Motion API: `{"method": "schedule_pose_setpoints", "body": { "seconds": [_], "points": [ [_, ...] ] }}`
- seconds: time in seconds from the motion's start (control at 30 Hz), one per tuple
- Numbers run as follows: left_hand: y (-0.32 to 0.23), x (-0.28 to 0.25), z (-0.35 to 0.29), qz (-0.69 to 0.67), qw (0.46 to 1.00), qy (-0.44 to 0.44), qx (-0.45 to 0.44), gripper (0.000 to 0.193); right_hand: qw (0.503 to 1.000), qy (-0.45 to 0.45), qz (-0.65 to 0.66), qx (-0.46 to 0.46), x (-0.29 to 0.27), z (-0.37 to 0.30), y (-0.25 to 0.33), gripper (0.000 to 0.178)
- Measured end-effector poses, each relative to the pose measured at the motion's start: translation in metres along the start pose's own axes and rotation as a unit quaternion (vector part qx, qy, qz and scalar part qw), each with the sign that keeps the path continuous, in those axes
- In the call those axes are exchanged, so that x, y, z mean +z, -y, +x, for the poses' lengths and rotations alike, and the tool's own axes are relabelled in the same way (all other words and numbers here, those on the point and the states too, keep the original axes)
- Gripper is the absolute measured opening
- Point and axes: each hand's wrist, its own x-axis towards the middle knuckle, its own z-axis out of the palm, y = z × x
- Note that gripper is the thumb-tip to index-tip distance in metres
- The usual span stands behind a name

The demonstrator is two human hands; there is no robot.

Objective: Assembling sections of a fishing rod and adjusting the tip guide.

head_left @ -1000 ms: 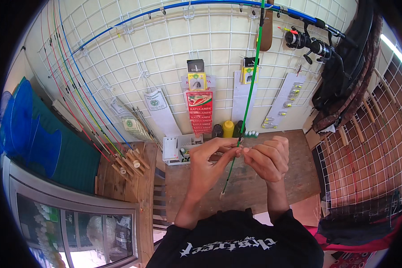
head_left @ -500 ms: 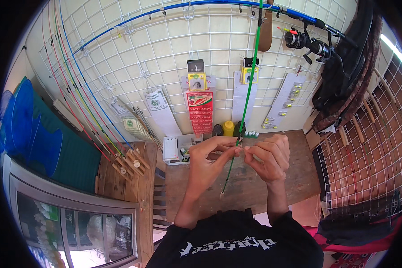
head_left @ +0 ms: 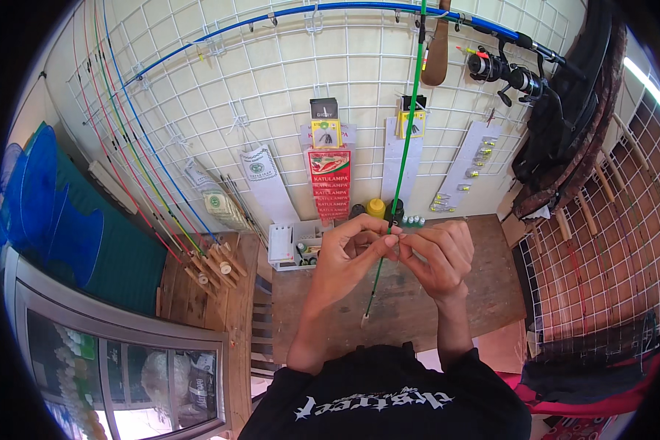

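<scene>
Fingers [head_left: 421, 245] meet at green rod [head_left: 405, 147] between tabletop [head_left: 485, 297] edges.

Bright, fairly even white light fills the scene; a tube lamp [head_left: 649, 92] glares at right. The dark bag [head_left: 565, 110] loses detail in shadow. Near left, brightness washes out behind the glass-paned frame [head_left: 117, 326]. Fisheye distortion curves the wall grid [head_left: 220, 77], black rims the view, and detail between the fingers [head_left: 436, 246] is indistinct.
</scene>
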Motion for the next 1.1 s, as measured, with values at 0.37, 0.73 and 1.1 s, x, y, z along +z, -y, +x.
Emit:
{"method": "schedule_pose_setpoints", "body": {
  "seconds": [0.37,0.73,1.1],
  "points": [
    [0.001,0.001,0.001,0.048,0.999,-0.019,-0.003,0.014,0.934,0.062,0.211,0.281,0.002,-0.006,0.009,0.018],
    [0.003,0.002,0.001,0.042,0.997,-0.033,0.048,0.014,0.954,0.038,0.178,0.238,0.003,0.007,0.009,0.02],
    [0.011,0.001,0.004,0.017,0.998,-0.031,0.057,0.02,0.995,0.057,0.052,0.07,-0.006,0.017,0.002,0.026]
  ]
}}
